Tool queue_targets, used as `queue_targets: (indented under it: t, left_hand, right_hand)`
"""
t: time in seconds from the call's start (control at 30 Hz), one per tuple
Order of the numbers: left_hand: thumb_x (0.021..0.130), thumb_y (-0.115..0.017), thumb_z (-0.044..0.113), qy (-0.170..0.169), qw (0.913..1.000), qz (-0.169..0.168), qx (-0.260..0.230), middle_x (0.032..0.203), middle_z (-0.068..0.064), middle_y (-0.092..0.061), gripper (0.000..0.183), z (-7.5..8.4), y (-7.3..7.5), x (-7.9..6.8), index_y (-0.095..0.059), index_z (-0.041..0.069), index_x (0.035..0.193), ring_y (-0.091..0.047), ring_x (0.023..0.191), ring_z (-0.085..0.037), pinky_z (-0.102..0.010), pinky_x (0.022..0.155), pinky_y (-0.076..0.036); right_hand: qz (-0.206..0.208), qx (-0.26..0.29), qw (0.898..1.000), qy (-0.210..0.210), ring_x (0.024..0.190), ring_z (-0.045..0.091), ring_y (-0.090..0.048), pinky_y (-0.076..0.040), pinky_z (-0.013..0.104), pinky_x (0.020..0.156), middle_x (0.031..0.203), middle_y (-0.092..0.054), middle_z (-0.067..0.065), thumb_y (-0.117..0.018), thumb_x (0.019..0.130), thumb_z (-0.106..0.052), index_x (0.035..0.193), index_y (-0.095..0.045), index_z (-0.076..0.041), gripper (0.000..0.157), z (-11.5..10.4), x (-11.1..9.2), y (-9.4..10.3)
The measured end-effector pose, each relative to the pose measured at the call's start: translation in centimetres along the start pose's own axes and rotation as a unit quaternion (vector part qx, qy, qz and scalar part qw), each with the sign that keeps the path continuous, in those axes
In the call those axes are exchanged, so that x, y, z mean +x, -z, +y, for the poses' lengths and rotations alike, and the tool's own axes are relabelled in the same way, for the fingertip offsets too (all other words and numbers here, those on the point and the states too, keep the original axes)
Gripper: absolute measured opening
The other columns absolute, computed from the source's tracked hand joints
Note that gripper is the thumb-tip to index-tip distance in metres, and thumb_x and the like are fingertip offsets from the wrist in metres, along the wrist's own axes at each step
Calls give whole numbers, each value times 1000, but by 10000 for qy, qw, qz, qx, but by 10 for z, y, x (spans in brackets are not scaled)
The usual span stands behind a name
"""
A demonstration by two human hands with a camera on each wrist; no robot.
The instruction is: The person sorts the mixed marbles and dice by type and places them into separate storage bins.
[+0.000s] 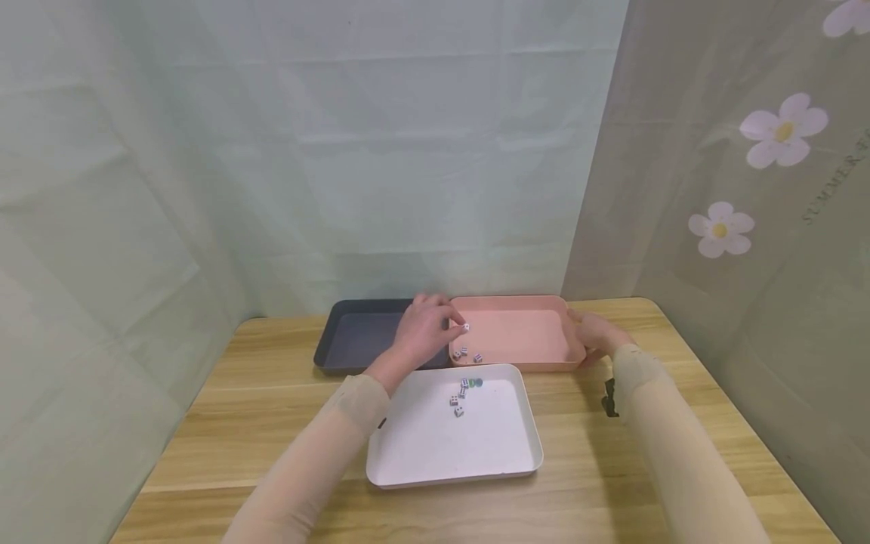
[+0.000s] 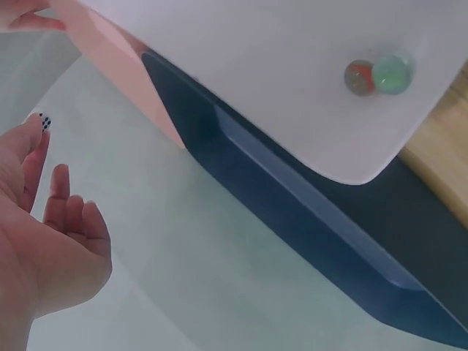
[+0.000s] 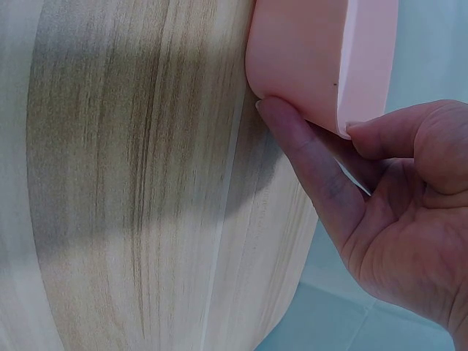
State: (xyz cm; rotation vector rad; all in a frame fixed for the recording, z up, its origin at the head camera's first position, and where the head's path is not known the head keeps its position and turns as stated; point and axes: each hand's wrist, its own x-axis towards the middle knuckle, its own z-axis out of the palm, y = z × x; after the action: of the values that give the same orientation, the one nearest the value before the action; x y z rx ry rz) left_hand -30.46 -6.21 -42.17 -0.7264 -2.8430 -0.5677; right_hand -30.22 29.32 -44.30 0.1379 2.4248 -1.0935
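Observation:
My left hand (image 1: 424, 325) pinches a white die (image 1: 466, 327) between thumb and fingertips, over the left side of the pink tray (image 1: 519, 329). In the left wrist view the dark pips of this die (image 2: 46, 122) show at the fingertips. Below it, a few other dice (image 1: 478, 357) lie in the near left corner of the pink tray. At that tray's right end, my right hand (image 1: 598, 332) grips a corner. The right wrist view shows the thumb on the rim and the forefinger against the outer wall.
A white tray (image 1: 469, 446) stands in front, with several dice (image 1: 458, 412) and two glass marbles (image 2: 392, 74) in it. The dark blue tray (image 1: 360, 340) sits left of the pink one, partly behind my left arm. A small black object (image 1: 609, 398) lies by my right sleeve.

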Motion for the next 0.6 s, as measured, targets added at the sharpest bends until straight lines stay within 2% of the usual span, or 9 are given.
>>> queue_targets:
  t: [0.23,0.5,0.6]
  left_hand:
    - [96,-73,40,220,9993,-278,97,128,2,-61,15,-2,-10,-2,-80,29,103,-48,125,-25,-45,104,-43]
    - [94,-75,40,242,9984,-441,256,128,1,-61,16,-6,-18,-6,-81,28,102,-49,123,-25,-45,105,-41]
    - [94,-76,38,250,9982,-510,193,126,1,-62,15,-7,-21,-7,-81,27,101,-49,120,-24,-45,104,-41]
  right_hand:
    - [-19,92,10000,21,112,39,-55,-59,48,83,163,-3,35,-39,94,13,164,-4,-8,81,1,4,-1]
    - [-43,136,9999,17,114,39,-54,-59,47,81,164,1,34,-40,89,16,164,-4,-9,87,3,7,1]
    - [-26,121,9999,72,116,41,-53,-60,47,79,164,-1,33,-38,96,12,164,-3,-8,79,3,5,0]
